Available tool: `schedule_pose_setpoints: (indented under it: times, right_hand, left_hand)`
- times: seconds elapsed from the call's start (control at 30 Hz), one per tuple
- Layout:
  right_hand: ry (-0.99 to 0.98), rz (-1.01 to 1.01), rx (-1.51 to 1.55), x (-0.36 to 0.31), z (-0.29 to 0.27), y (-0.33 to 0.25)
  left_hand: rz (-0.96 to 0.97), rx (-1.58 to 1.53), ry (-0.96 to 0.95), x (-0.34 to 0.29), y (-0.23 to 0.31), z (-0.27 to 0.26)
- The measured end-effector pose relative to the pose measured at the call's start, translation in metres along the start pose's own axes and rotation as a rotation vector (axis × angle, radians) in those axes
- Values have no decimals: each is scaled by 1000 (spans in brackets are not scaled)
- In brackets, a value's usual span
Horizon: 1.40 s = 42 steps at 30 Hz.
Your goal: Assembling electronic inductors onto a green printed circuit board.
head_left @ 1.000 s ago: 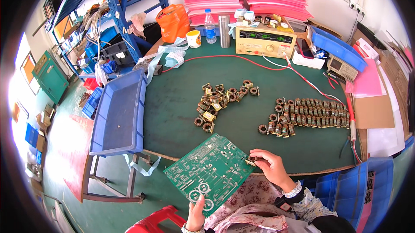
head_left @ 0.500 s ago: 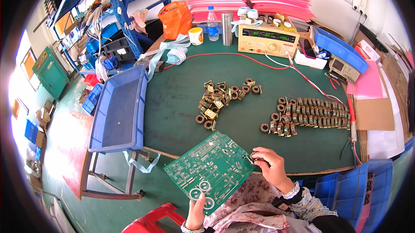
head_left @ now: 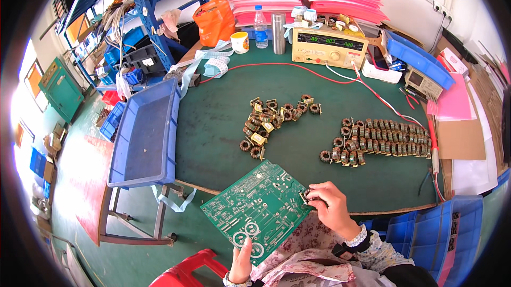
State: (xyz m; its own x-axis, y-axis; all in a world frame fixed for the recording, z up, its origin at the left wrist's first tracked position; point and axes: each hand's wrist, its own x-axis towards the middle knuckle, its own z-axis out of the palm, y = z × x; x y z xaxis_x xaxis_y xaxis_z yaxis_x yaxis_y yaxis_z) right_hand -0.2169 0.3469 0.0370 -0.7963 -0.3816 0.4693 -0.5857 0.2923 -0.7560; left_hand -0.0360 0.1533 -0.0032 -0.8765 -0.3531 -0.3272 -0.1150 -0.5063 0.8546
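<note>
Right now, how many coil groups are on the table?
2: a jumbled coil heap near the middle, a mostly lined-up coil group at right; some coils may be hidden.

The bench (head_left: 213, 127) has a dark green top. A messy pile of ring coils (head_left: 258, 125) sits in the middle. Neat rows of ring coils (head_left: 394, 139) stand on the right. At the back are a white cup (head_left: 239, 43), a water bottle (head_left: 260, 29), a shiny flask (head_left: 278, 34) and a tan power supply (head_left: 308, 51).
</note>
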Motion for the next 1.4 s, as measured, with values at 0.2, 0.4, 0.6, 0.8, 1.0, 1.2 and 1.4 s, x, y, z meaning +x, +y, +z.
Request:
schedule_pose_setpoints:
  times: [0.2,0.4,0.6,0.8,1.0,1.2,1.4]
  right_hand:
    - [13,197,226,-5,-8,9]
    - [24,26,20,-2,-5,4]
    - [-5,25,-42,-6,-3,-3]
    - [-124,-134,-321,2,2,-16]
    - [-210,-92,-312,7,0,-21]
    - [-240,-118,-323,14,1,-21]
    - [-263,-110,-182,9,-6,-13]
  left_hand:
    - [39,99,19,-1,-16,-11]
    - [216,345,57,5,-31,-26]
    - [322,449,57,1,-33,-31]
    - [426,555,36,3,-36,-35]
    - [539,662,41,3,-39,-42]
    - [642,759,35,-1,-37,-42]
    - [749,862,37,-4,-35,-41]
